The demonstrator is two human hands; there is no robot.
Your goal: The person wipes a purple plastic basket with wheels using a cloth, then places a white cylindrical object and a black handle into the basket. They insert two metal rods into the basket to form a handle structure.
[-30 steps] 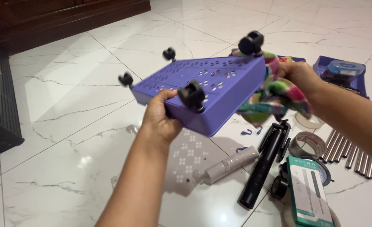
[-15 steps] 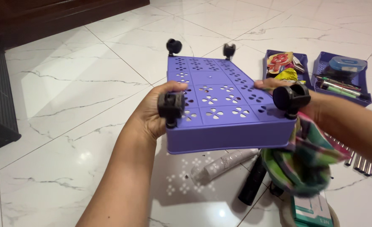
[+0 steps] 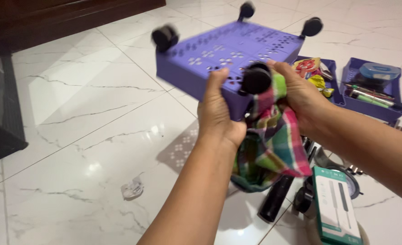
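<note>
Left hand [image 3: 219, 115] grips the upturned purple tray [image 3: 219, 56], right hand [image 3: 298, 95] clutches a plaid cloth [image 3: 271, 145] beside its wheel [image 3: 255, 78]; steady grip helps wiping.

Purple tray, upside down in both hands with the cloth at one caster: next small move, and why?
Probably rub the plaid cloth around the near caster. The right hand presses the cloth against that corner, while the left hand steadies the purple tray.
</note>
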